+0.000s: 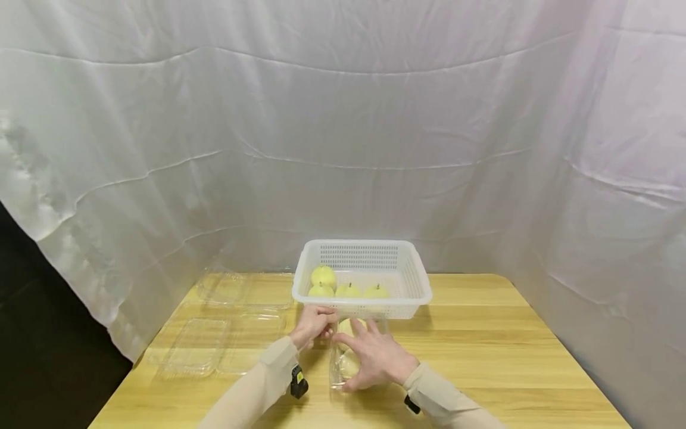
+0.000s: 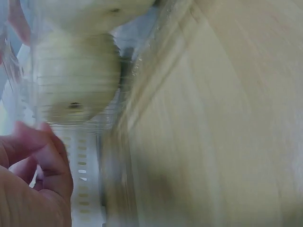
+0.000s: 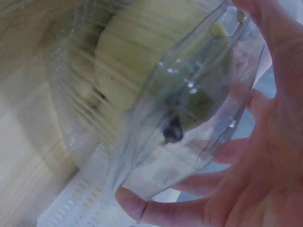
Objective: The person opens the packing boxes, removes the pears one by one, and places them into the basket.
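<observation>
In the head view a clear plastic clamshell box (image 1: 336,376) with pale yellow pears (image 1: 350,364) in it stands at the table's front middle. My left hand (image 1: 315,325) pinches the box's edge near its far left corner; its curled fingertips meet the plastic in the left wrist view. My right hand (image 1: 377,356) spans the lid from above and the right, holding it with spread, bent fingers. The right wrist view shows the lid (image 3: 156,99) bowed, with a pear (image 3: 142,47) beneath it. How far the lid is closed I cannot tell.
A white plastic basket (image 1: 420,280) with several yellow pears (image 1: 324,275) stands right behind the box. Open clear clamshell boxes (image 1: 198,345) lie on the wooden table's (image 1: 482,357) left side. A pale curtain (image 1: 343,196) hangs behind and at both sides.
</observation>
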Available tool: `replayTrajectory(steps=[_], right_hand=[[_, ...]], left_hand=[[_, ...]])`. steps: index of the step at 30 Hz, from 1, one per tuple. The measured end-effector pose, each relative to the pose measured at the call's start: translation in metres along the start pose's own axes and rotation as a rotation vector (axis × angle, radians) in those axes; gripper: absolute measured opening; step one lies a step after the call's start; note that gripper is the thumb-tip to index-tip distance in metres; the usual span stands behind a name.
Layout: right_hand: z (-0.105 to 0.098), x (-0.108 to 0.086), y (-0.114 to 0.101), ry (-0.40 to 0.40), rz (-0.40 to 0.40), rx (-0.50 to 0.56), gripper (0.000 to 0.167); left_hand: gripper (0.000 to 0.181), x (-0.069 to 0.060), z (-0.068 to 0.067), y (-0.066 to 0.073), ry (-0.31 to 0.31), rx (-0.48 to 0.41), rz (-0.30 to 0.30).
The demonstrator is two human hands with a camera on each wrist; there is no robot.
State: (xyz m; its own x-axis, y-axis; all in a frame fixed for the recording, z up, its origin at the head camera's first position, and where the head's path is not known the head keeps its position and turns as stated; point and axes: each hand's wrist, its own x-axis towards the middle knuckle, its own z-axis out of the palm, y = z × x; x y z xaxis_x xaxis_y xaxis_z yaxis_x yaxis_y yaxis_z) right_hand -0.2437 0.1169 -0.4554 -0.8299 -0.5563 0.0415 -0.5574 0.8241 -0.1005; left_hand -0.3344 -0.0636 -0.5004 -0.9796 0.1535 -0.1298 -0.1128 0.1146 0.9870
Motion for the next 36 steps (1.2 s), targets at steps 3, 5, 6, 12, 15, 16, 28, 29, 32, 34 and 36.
replayTrajectory(steps=[3,5,6,12,15,16,28,29,32,34,36], right_hand=[[-0.002,0.000,0.000,-0.001,0.003,0.007,0.094],[-0.002,-0.001,0.000,-0.001,0.005,0.019,0.093],[-0.003,-0.001,-0.001,0.002,0.002,0.022,0.093],[-0.001,-0.004,0.000,0.007,-0.003,0.047,0.092],[-0.001,-0.005,0.003,-0.010,-0.015,0.087,0.093],[-0.001,-0.006,0.005,-0.016,-0.025,0.098,0.092],[-0.024,-0.015,0.036,-0.054,-0.199,0.364,0.086],[-0.026,-0.016,0.038,-0.057,-0.197,0.396,0.085],[-0.028,-0.020,0.043,-0.053,-0.177,0.485,0.074],[-0.029,-0.021,0.046,-0.034,-0.169,0.528,0.061],[-0.030,-0.022,0.047,-0.010,-0.165,0.553,0.048]], left_hand=[[0.026,0.001,-0.001,-0.001,-0.001,0.014,0.041],[0.024,0.001,-0.003,-0.002,-0.015,0.039,0.076],[0.025,0.001,-0.004,-0.003,-0.027,0.054,0.089],[0.048,-0.012,-0.013,-0.005,-0.132,0.135,0.095],[0.054,-0.019,-0.018,-0.006,-0.189,0.134,0.062],[0.053,-0.021,-0.019,-0.007,-0.207,0.133,0.060],[0.050,-0.024,-0.028,-0.007,-0.249,0.127,0.055],[0.050,-0.024,-0.028,-0.006,-0.248,0.124,0.053],[0.051,-0.025,-0.028,-0.007,-0.251,0.117,0.049],[0.051,-0.024,-0.028,-0.007,-0.251,0.114,0.048],[0.052,-0.024,-0.028,-0.006,-0.252,0.113,0.044]])
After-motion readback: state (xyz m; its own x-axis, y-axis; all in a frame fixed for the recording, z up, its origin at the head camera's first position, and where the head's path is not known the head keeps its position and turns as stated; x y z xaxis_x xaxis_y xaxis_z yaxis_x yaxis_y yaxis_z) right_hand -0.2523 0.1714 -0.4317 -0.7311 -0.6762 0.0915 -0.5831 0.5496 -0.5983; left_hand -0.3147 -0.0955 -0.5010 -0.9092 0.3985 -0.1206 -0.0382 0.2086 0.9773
